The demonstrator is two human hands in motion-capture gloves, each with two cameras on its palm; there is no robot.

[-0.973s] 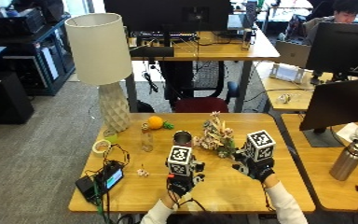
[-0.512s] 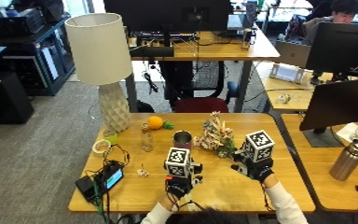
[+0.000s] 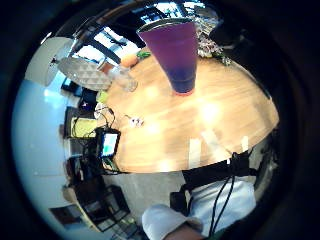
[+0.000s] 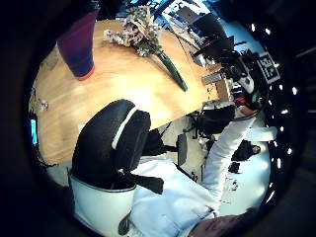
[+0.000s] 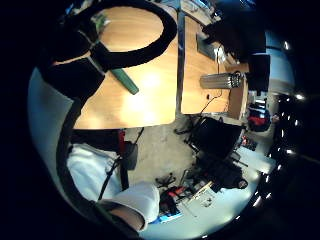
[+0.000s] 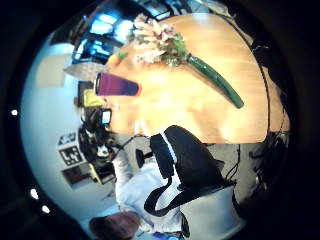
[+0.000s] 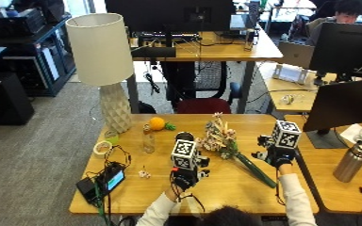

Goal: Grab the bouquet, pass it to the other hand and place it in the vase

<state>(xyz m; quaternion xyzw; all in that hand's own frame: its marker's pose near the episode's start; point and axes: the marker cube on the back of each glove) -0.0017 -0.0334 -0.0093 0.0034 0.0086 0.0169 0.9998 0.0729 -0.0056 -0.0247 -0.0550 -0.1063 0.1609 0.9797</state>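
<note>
The bouquet (image 7: 220, 137) lies on the wooden table (image 7: 137, 197), its pale flowers toward the dark vase (image 7: 184, 137) and its green stem (image 7: 259, 172) pointing at the front right. The vase stands upright beside the flower heads. My left hand (image 7: 182, 178) hovers just in front of the vase, fingers relaxed, holding nothing. My right hand (image 7: 276, 157) hangs over the stem end with its fingers arched above it, not touching. The palm views show the vase (image 3: 175, 55) and the bouquet (image 6: 160, 42) lying free on the wood, with the stem (image 5: 125, 82) below the right fingers.
A tall lamp (image 7: 105, 70) stands at the table's back left, with an orange (image 7: 157, 123), a small glass bottle (image 7: 148, 141) and a tape roll (image 7: 102, 147) near it. A cabled device (image 7: 105, 181) sits front left. A metal bottle (image 7: 349, 162) and monitor (image 7: 350, 103) are on the right desk.
My right hand has moved right and a little farther away, from beside the flower heads to above the stem end. The left hand has barely shifted.
</note>
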